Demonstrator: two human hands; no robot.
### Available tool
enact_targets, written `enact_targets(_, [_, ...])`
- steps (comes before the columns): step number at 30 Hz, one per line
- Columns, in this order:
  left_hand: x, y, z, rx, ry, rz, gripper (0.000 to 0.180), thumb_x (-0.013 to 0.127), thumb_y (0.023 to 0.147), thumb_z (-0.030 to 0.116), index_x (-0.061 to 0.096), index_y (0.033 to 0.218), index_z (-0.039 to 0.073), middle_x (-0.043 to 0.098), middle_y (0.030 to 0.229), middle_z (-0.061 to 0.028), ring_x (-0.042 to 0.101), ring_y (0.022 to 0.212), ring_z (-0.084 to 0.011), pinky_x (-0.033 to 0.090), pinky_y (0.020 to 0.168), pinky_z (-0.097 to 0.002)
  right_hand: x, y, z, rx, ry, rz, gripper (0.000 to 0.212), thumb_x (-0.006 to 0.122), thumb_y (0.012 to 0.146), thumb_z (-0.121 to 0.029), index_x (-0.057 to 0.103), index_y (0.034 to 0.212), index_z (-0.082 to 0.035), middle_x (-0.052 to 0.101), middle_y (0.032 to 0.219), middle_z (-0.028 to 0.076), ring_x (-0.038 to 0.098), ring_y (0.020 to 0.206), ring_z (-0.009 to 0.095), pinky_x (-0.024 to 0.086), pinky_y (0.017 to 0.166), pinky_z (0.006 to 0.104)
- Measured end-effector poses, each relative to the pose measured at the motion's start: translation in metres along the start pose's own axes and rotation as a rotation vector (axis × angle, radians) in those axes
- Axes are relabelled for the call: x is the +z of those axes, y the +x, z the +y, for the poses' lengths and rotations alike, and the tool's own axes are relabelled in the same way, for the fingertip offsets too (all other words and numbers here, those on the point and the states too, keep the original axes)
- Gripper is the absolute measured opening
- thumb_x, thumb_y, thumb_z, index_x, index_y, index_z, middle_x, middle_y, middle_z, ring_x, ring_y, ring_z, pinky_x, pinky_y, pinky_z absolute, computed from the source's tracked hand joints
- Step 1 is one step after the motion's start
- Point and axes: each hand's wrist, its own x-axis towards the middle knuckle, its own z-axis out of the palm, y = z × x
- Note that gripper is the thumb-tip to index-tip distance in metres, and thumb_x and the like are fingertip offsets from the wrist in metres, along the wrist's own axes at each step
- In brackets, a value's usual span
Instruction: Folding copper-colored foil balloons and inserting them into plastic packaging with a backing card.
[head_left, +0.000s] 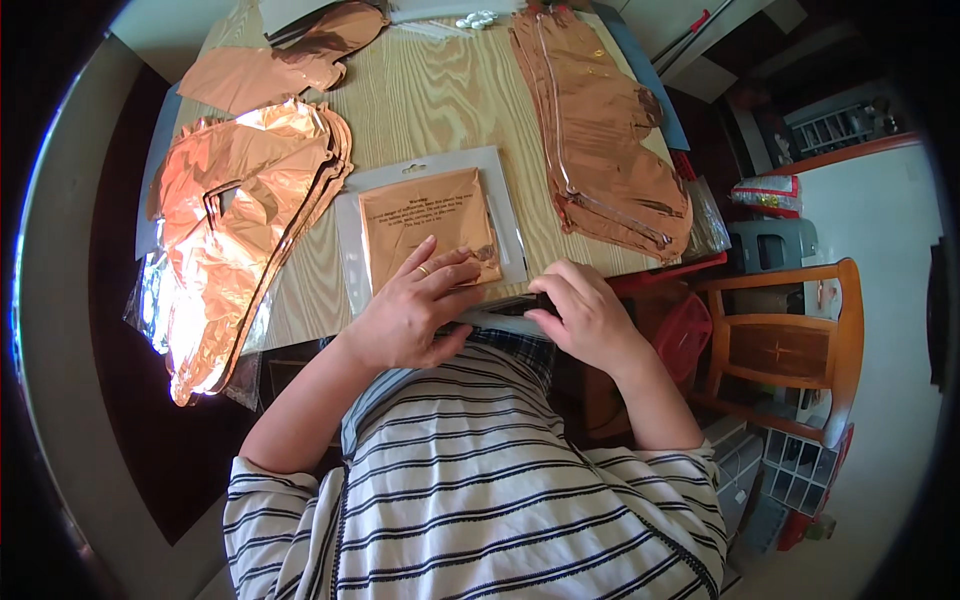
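In front of me on the table lies a clear plastic bag with a hang hole at its far edge. Inside it sits a folded square of copper-coloured foil with dark print on the bag over it. My left hand rests on the bag's near left part, fingers stretched out over the foil. At the near right corner, my right hand is closed, thumb and fingers pinching the bag's near edge. A whitish strip of plastic shows between the two hands at the table's edge.
Shiny copper foil balloons are heaped at the left, partly over the edge. A flat stack of copper foil balloons lies at the right. Small white pieces are at the far side. A wooden chair stands to the right.
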Motion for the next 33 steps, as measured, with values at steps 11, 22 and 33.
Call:
enact_targets(11, [0.001, 0.000, -0.002, 0.027, 0.004, 0.015, 0.050, 0.079, 0.076, 0.020, 0.070, 0.123, 0.006, 0.060, 0.134, -0.0141, 0.053, 0.136, -0.0350, 0.031, 0.119, -0.0611, 0.006, -0.005, -0.010, -0.127, 0.109, 0.010, 0.018, 0.074, 0.082, -0.004, 0.057, 0.089, -0.007, 0.056, 0.088, 0.010, 0.059, 0.081, 0.030, 0.049, 0.077, 0.0414])
enact_targets(22, [0.000, 0.002, -0.002, 0.005, 0.015, 0.008, 0.050, 0.080, 0.076, 0.021, 0.070, 0.123, 0.006, 0.061, 0.133, -0.0137, 0.053, 0.136, -0.0344, 0.030, 0.120, -0.0603, 0.016, 0.005, 0.012, -0.087, -0.109, 0.038, 0.020, 0.075, 0.082, -0.004, 0.059, 0.094, -0.005, 0.057, 0.090, 0.010, 0.060, 0.084, 0.032, 0.049, 0.079, 0.0426])
enact_targets(33, [0.004, -0.002, -0.004, 0.038, 0.017, 0.006, 0.044, 0.078, 0.078, 0.026, 0.072, 0.118, 0.008, 0.060, 0.133, -0.0125, 0.052, 0.137, -0.0327, 0.028, 0.120, -0.0608, 0.011, -0.003, -0.003, -0.194, -0.133, 0.038, 0.012, 0.065, 0.078, -0.003, 0.054, 0.078, -0.006, 0.049, 0.079, 0.009, 0.057, 0.075, 0.028, 0.046, 0.073, 0.0399])
